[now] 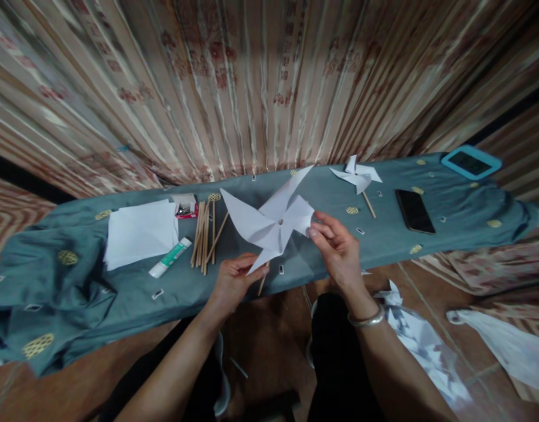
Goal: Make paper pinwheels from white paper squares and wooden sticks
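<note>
Holding white paper pinwheel [272, 225], both hands.

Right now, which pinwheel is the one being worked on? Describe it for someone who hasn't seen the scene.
On the teal-covered table, look at its front edge, centre. The large white pinwheel is pinched between left hand and right hand; the smaller finished pinwheel lies untouched farther back.

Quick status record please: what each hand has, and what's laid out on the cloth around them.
left hand: pinches the lower blade tip of the white paper pinwheel, stick below
right hand: pinches the pinwheel's right blade
pinwheel hub: pin at centre
second pinwheel: lies on the teal cloth, far right
wooden sticks: bundle left of hands
glue tube: beside the paper sheets
phone: right, face up
</note>
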`<state>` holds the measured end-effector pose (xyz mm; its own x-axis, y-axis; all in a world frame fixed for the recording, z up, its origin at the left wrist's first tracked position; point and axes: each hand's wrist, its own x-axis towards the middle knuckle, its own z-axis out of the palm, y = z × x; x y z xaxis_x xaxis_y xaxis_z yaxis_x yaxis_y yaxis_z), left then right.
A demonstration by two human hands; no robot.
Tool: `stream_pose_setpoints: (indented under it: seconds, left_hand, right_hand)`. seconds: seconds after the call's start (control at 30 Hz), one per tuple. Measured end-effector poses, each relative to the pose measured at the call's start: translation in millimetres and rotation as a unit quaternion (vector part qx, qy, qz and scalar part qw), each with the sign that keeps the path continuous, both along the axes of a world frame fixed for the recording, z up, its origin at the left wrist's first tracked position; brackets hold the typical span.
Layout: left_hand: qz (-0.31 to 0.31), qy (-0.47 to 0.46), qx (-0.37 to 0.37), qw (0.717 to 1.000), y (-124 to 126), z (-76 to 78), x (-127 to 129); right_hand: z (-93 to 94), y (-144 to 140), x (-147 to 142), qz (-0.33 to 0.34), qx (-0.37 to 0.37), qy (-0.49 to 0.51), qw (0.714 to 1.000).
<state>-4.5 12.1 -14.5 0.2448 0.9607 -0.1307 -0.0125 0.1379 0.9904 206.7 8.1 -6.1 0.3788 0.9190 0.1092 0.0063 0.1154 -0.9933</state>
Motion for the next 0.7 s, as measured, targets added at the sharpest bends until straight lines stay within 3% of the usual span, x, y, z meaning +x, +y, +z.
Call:
stream_pose_setpoints:
  seconds: [0.27, 0.43, 0.57, 0.7]
  left_hand:
    - [0.092, -0.043, -0.072, 0.992, 2, -3.3, 3]
    - [0.089, -0.045, -0.042, 0.994, 3, -1.7, 3]
    - [0.103, -0.058, -0.062, 0.991, 4, -1.9, 2]
    - [0.075, -0.036, -0.056, 0.995, 4, -0.6, 0]
  right_hand:
    - [10.2, -9, -17, 0.055, -0.071, 0.08, 0.993]
    - [9.4, -11, -26, 0.09, -0.097, 0.095, 0.987]
    - [8.8, -12, -32, 0.101, -0.089, 0.086, 0.987]
    - [9.2, -14, -38, 0.11, -0.09, 0.068, 0.987]
